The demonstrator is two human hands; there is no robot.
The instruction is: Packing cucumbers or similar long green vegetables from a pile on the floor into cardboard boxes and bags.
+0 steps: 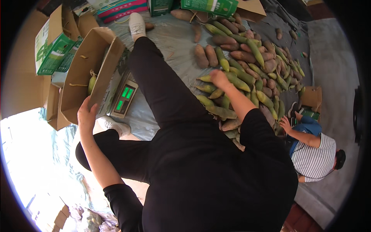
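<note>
Resting the loosely spread fingers of the left hand (87, 115) on the near edge of the cardboard box (107, 71), beside the scale (124, 96). Holding the right hand (220, 79) at the left edge of the vegetable pile (239, 82) on the plastic sheet (177, 58), with curled fingers; cannot tell if gripping anything.
</note>
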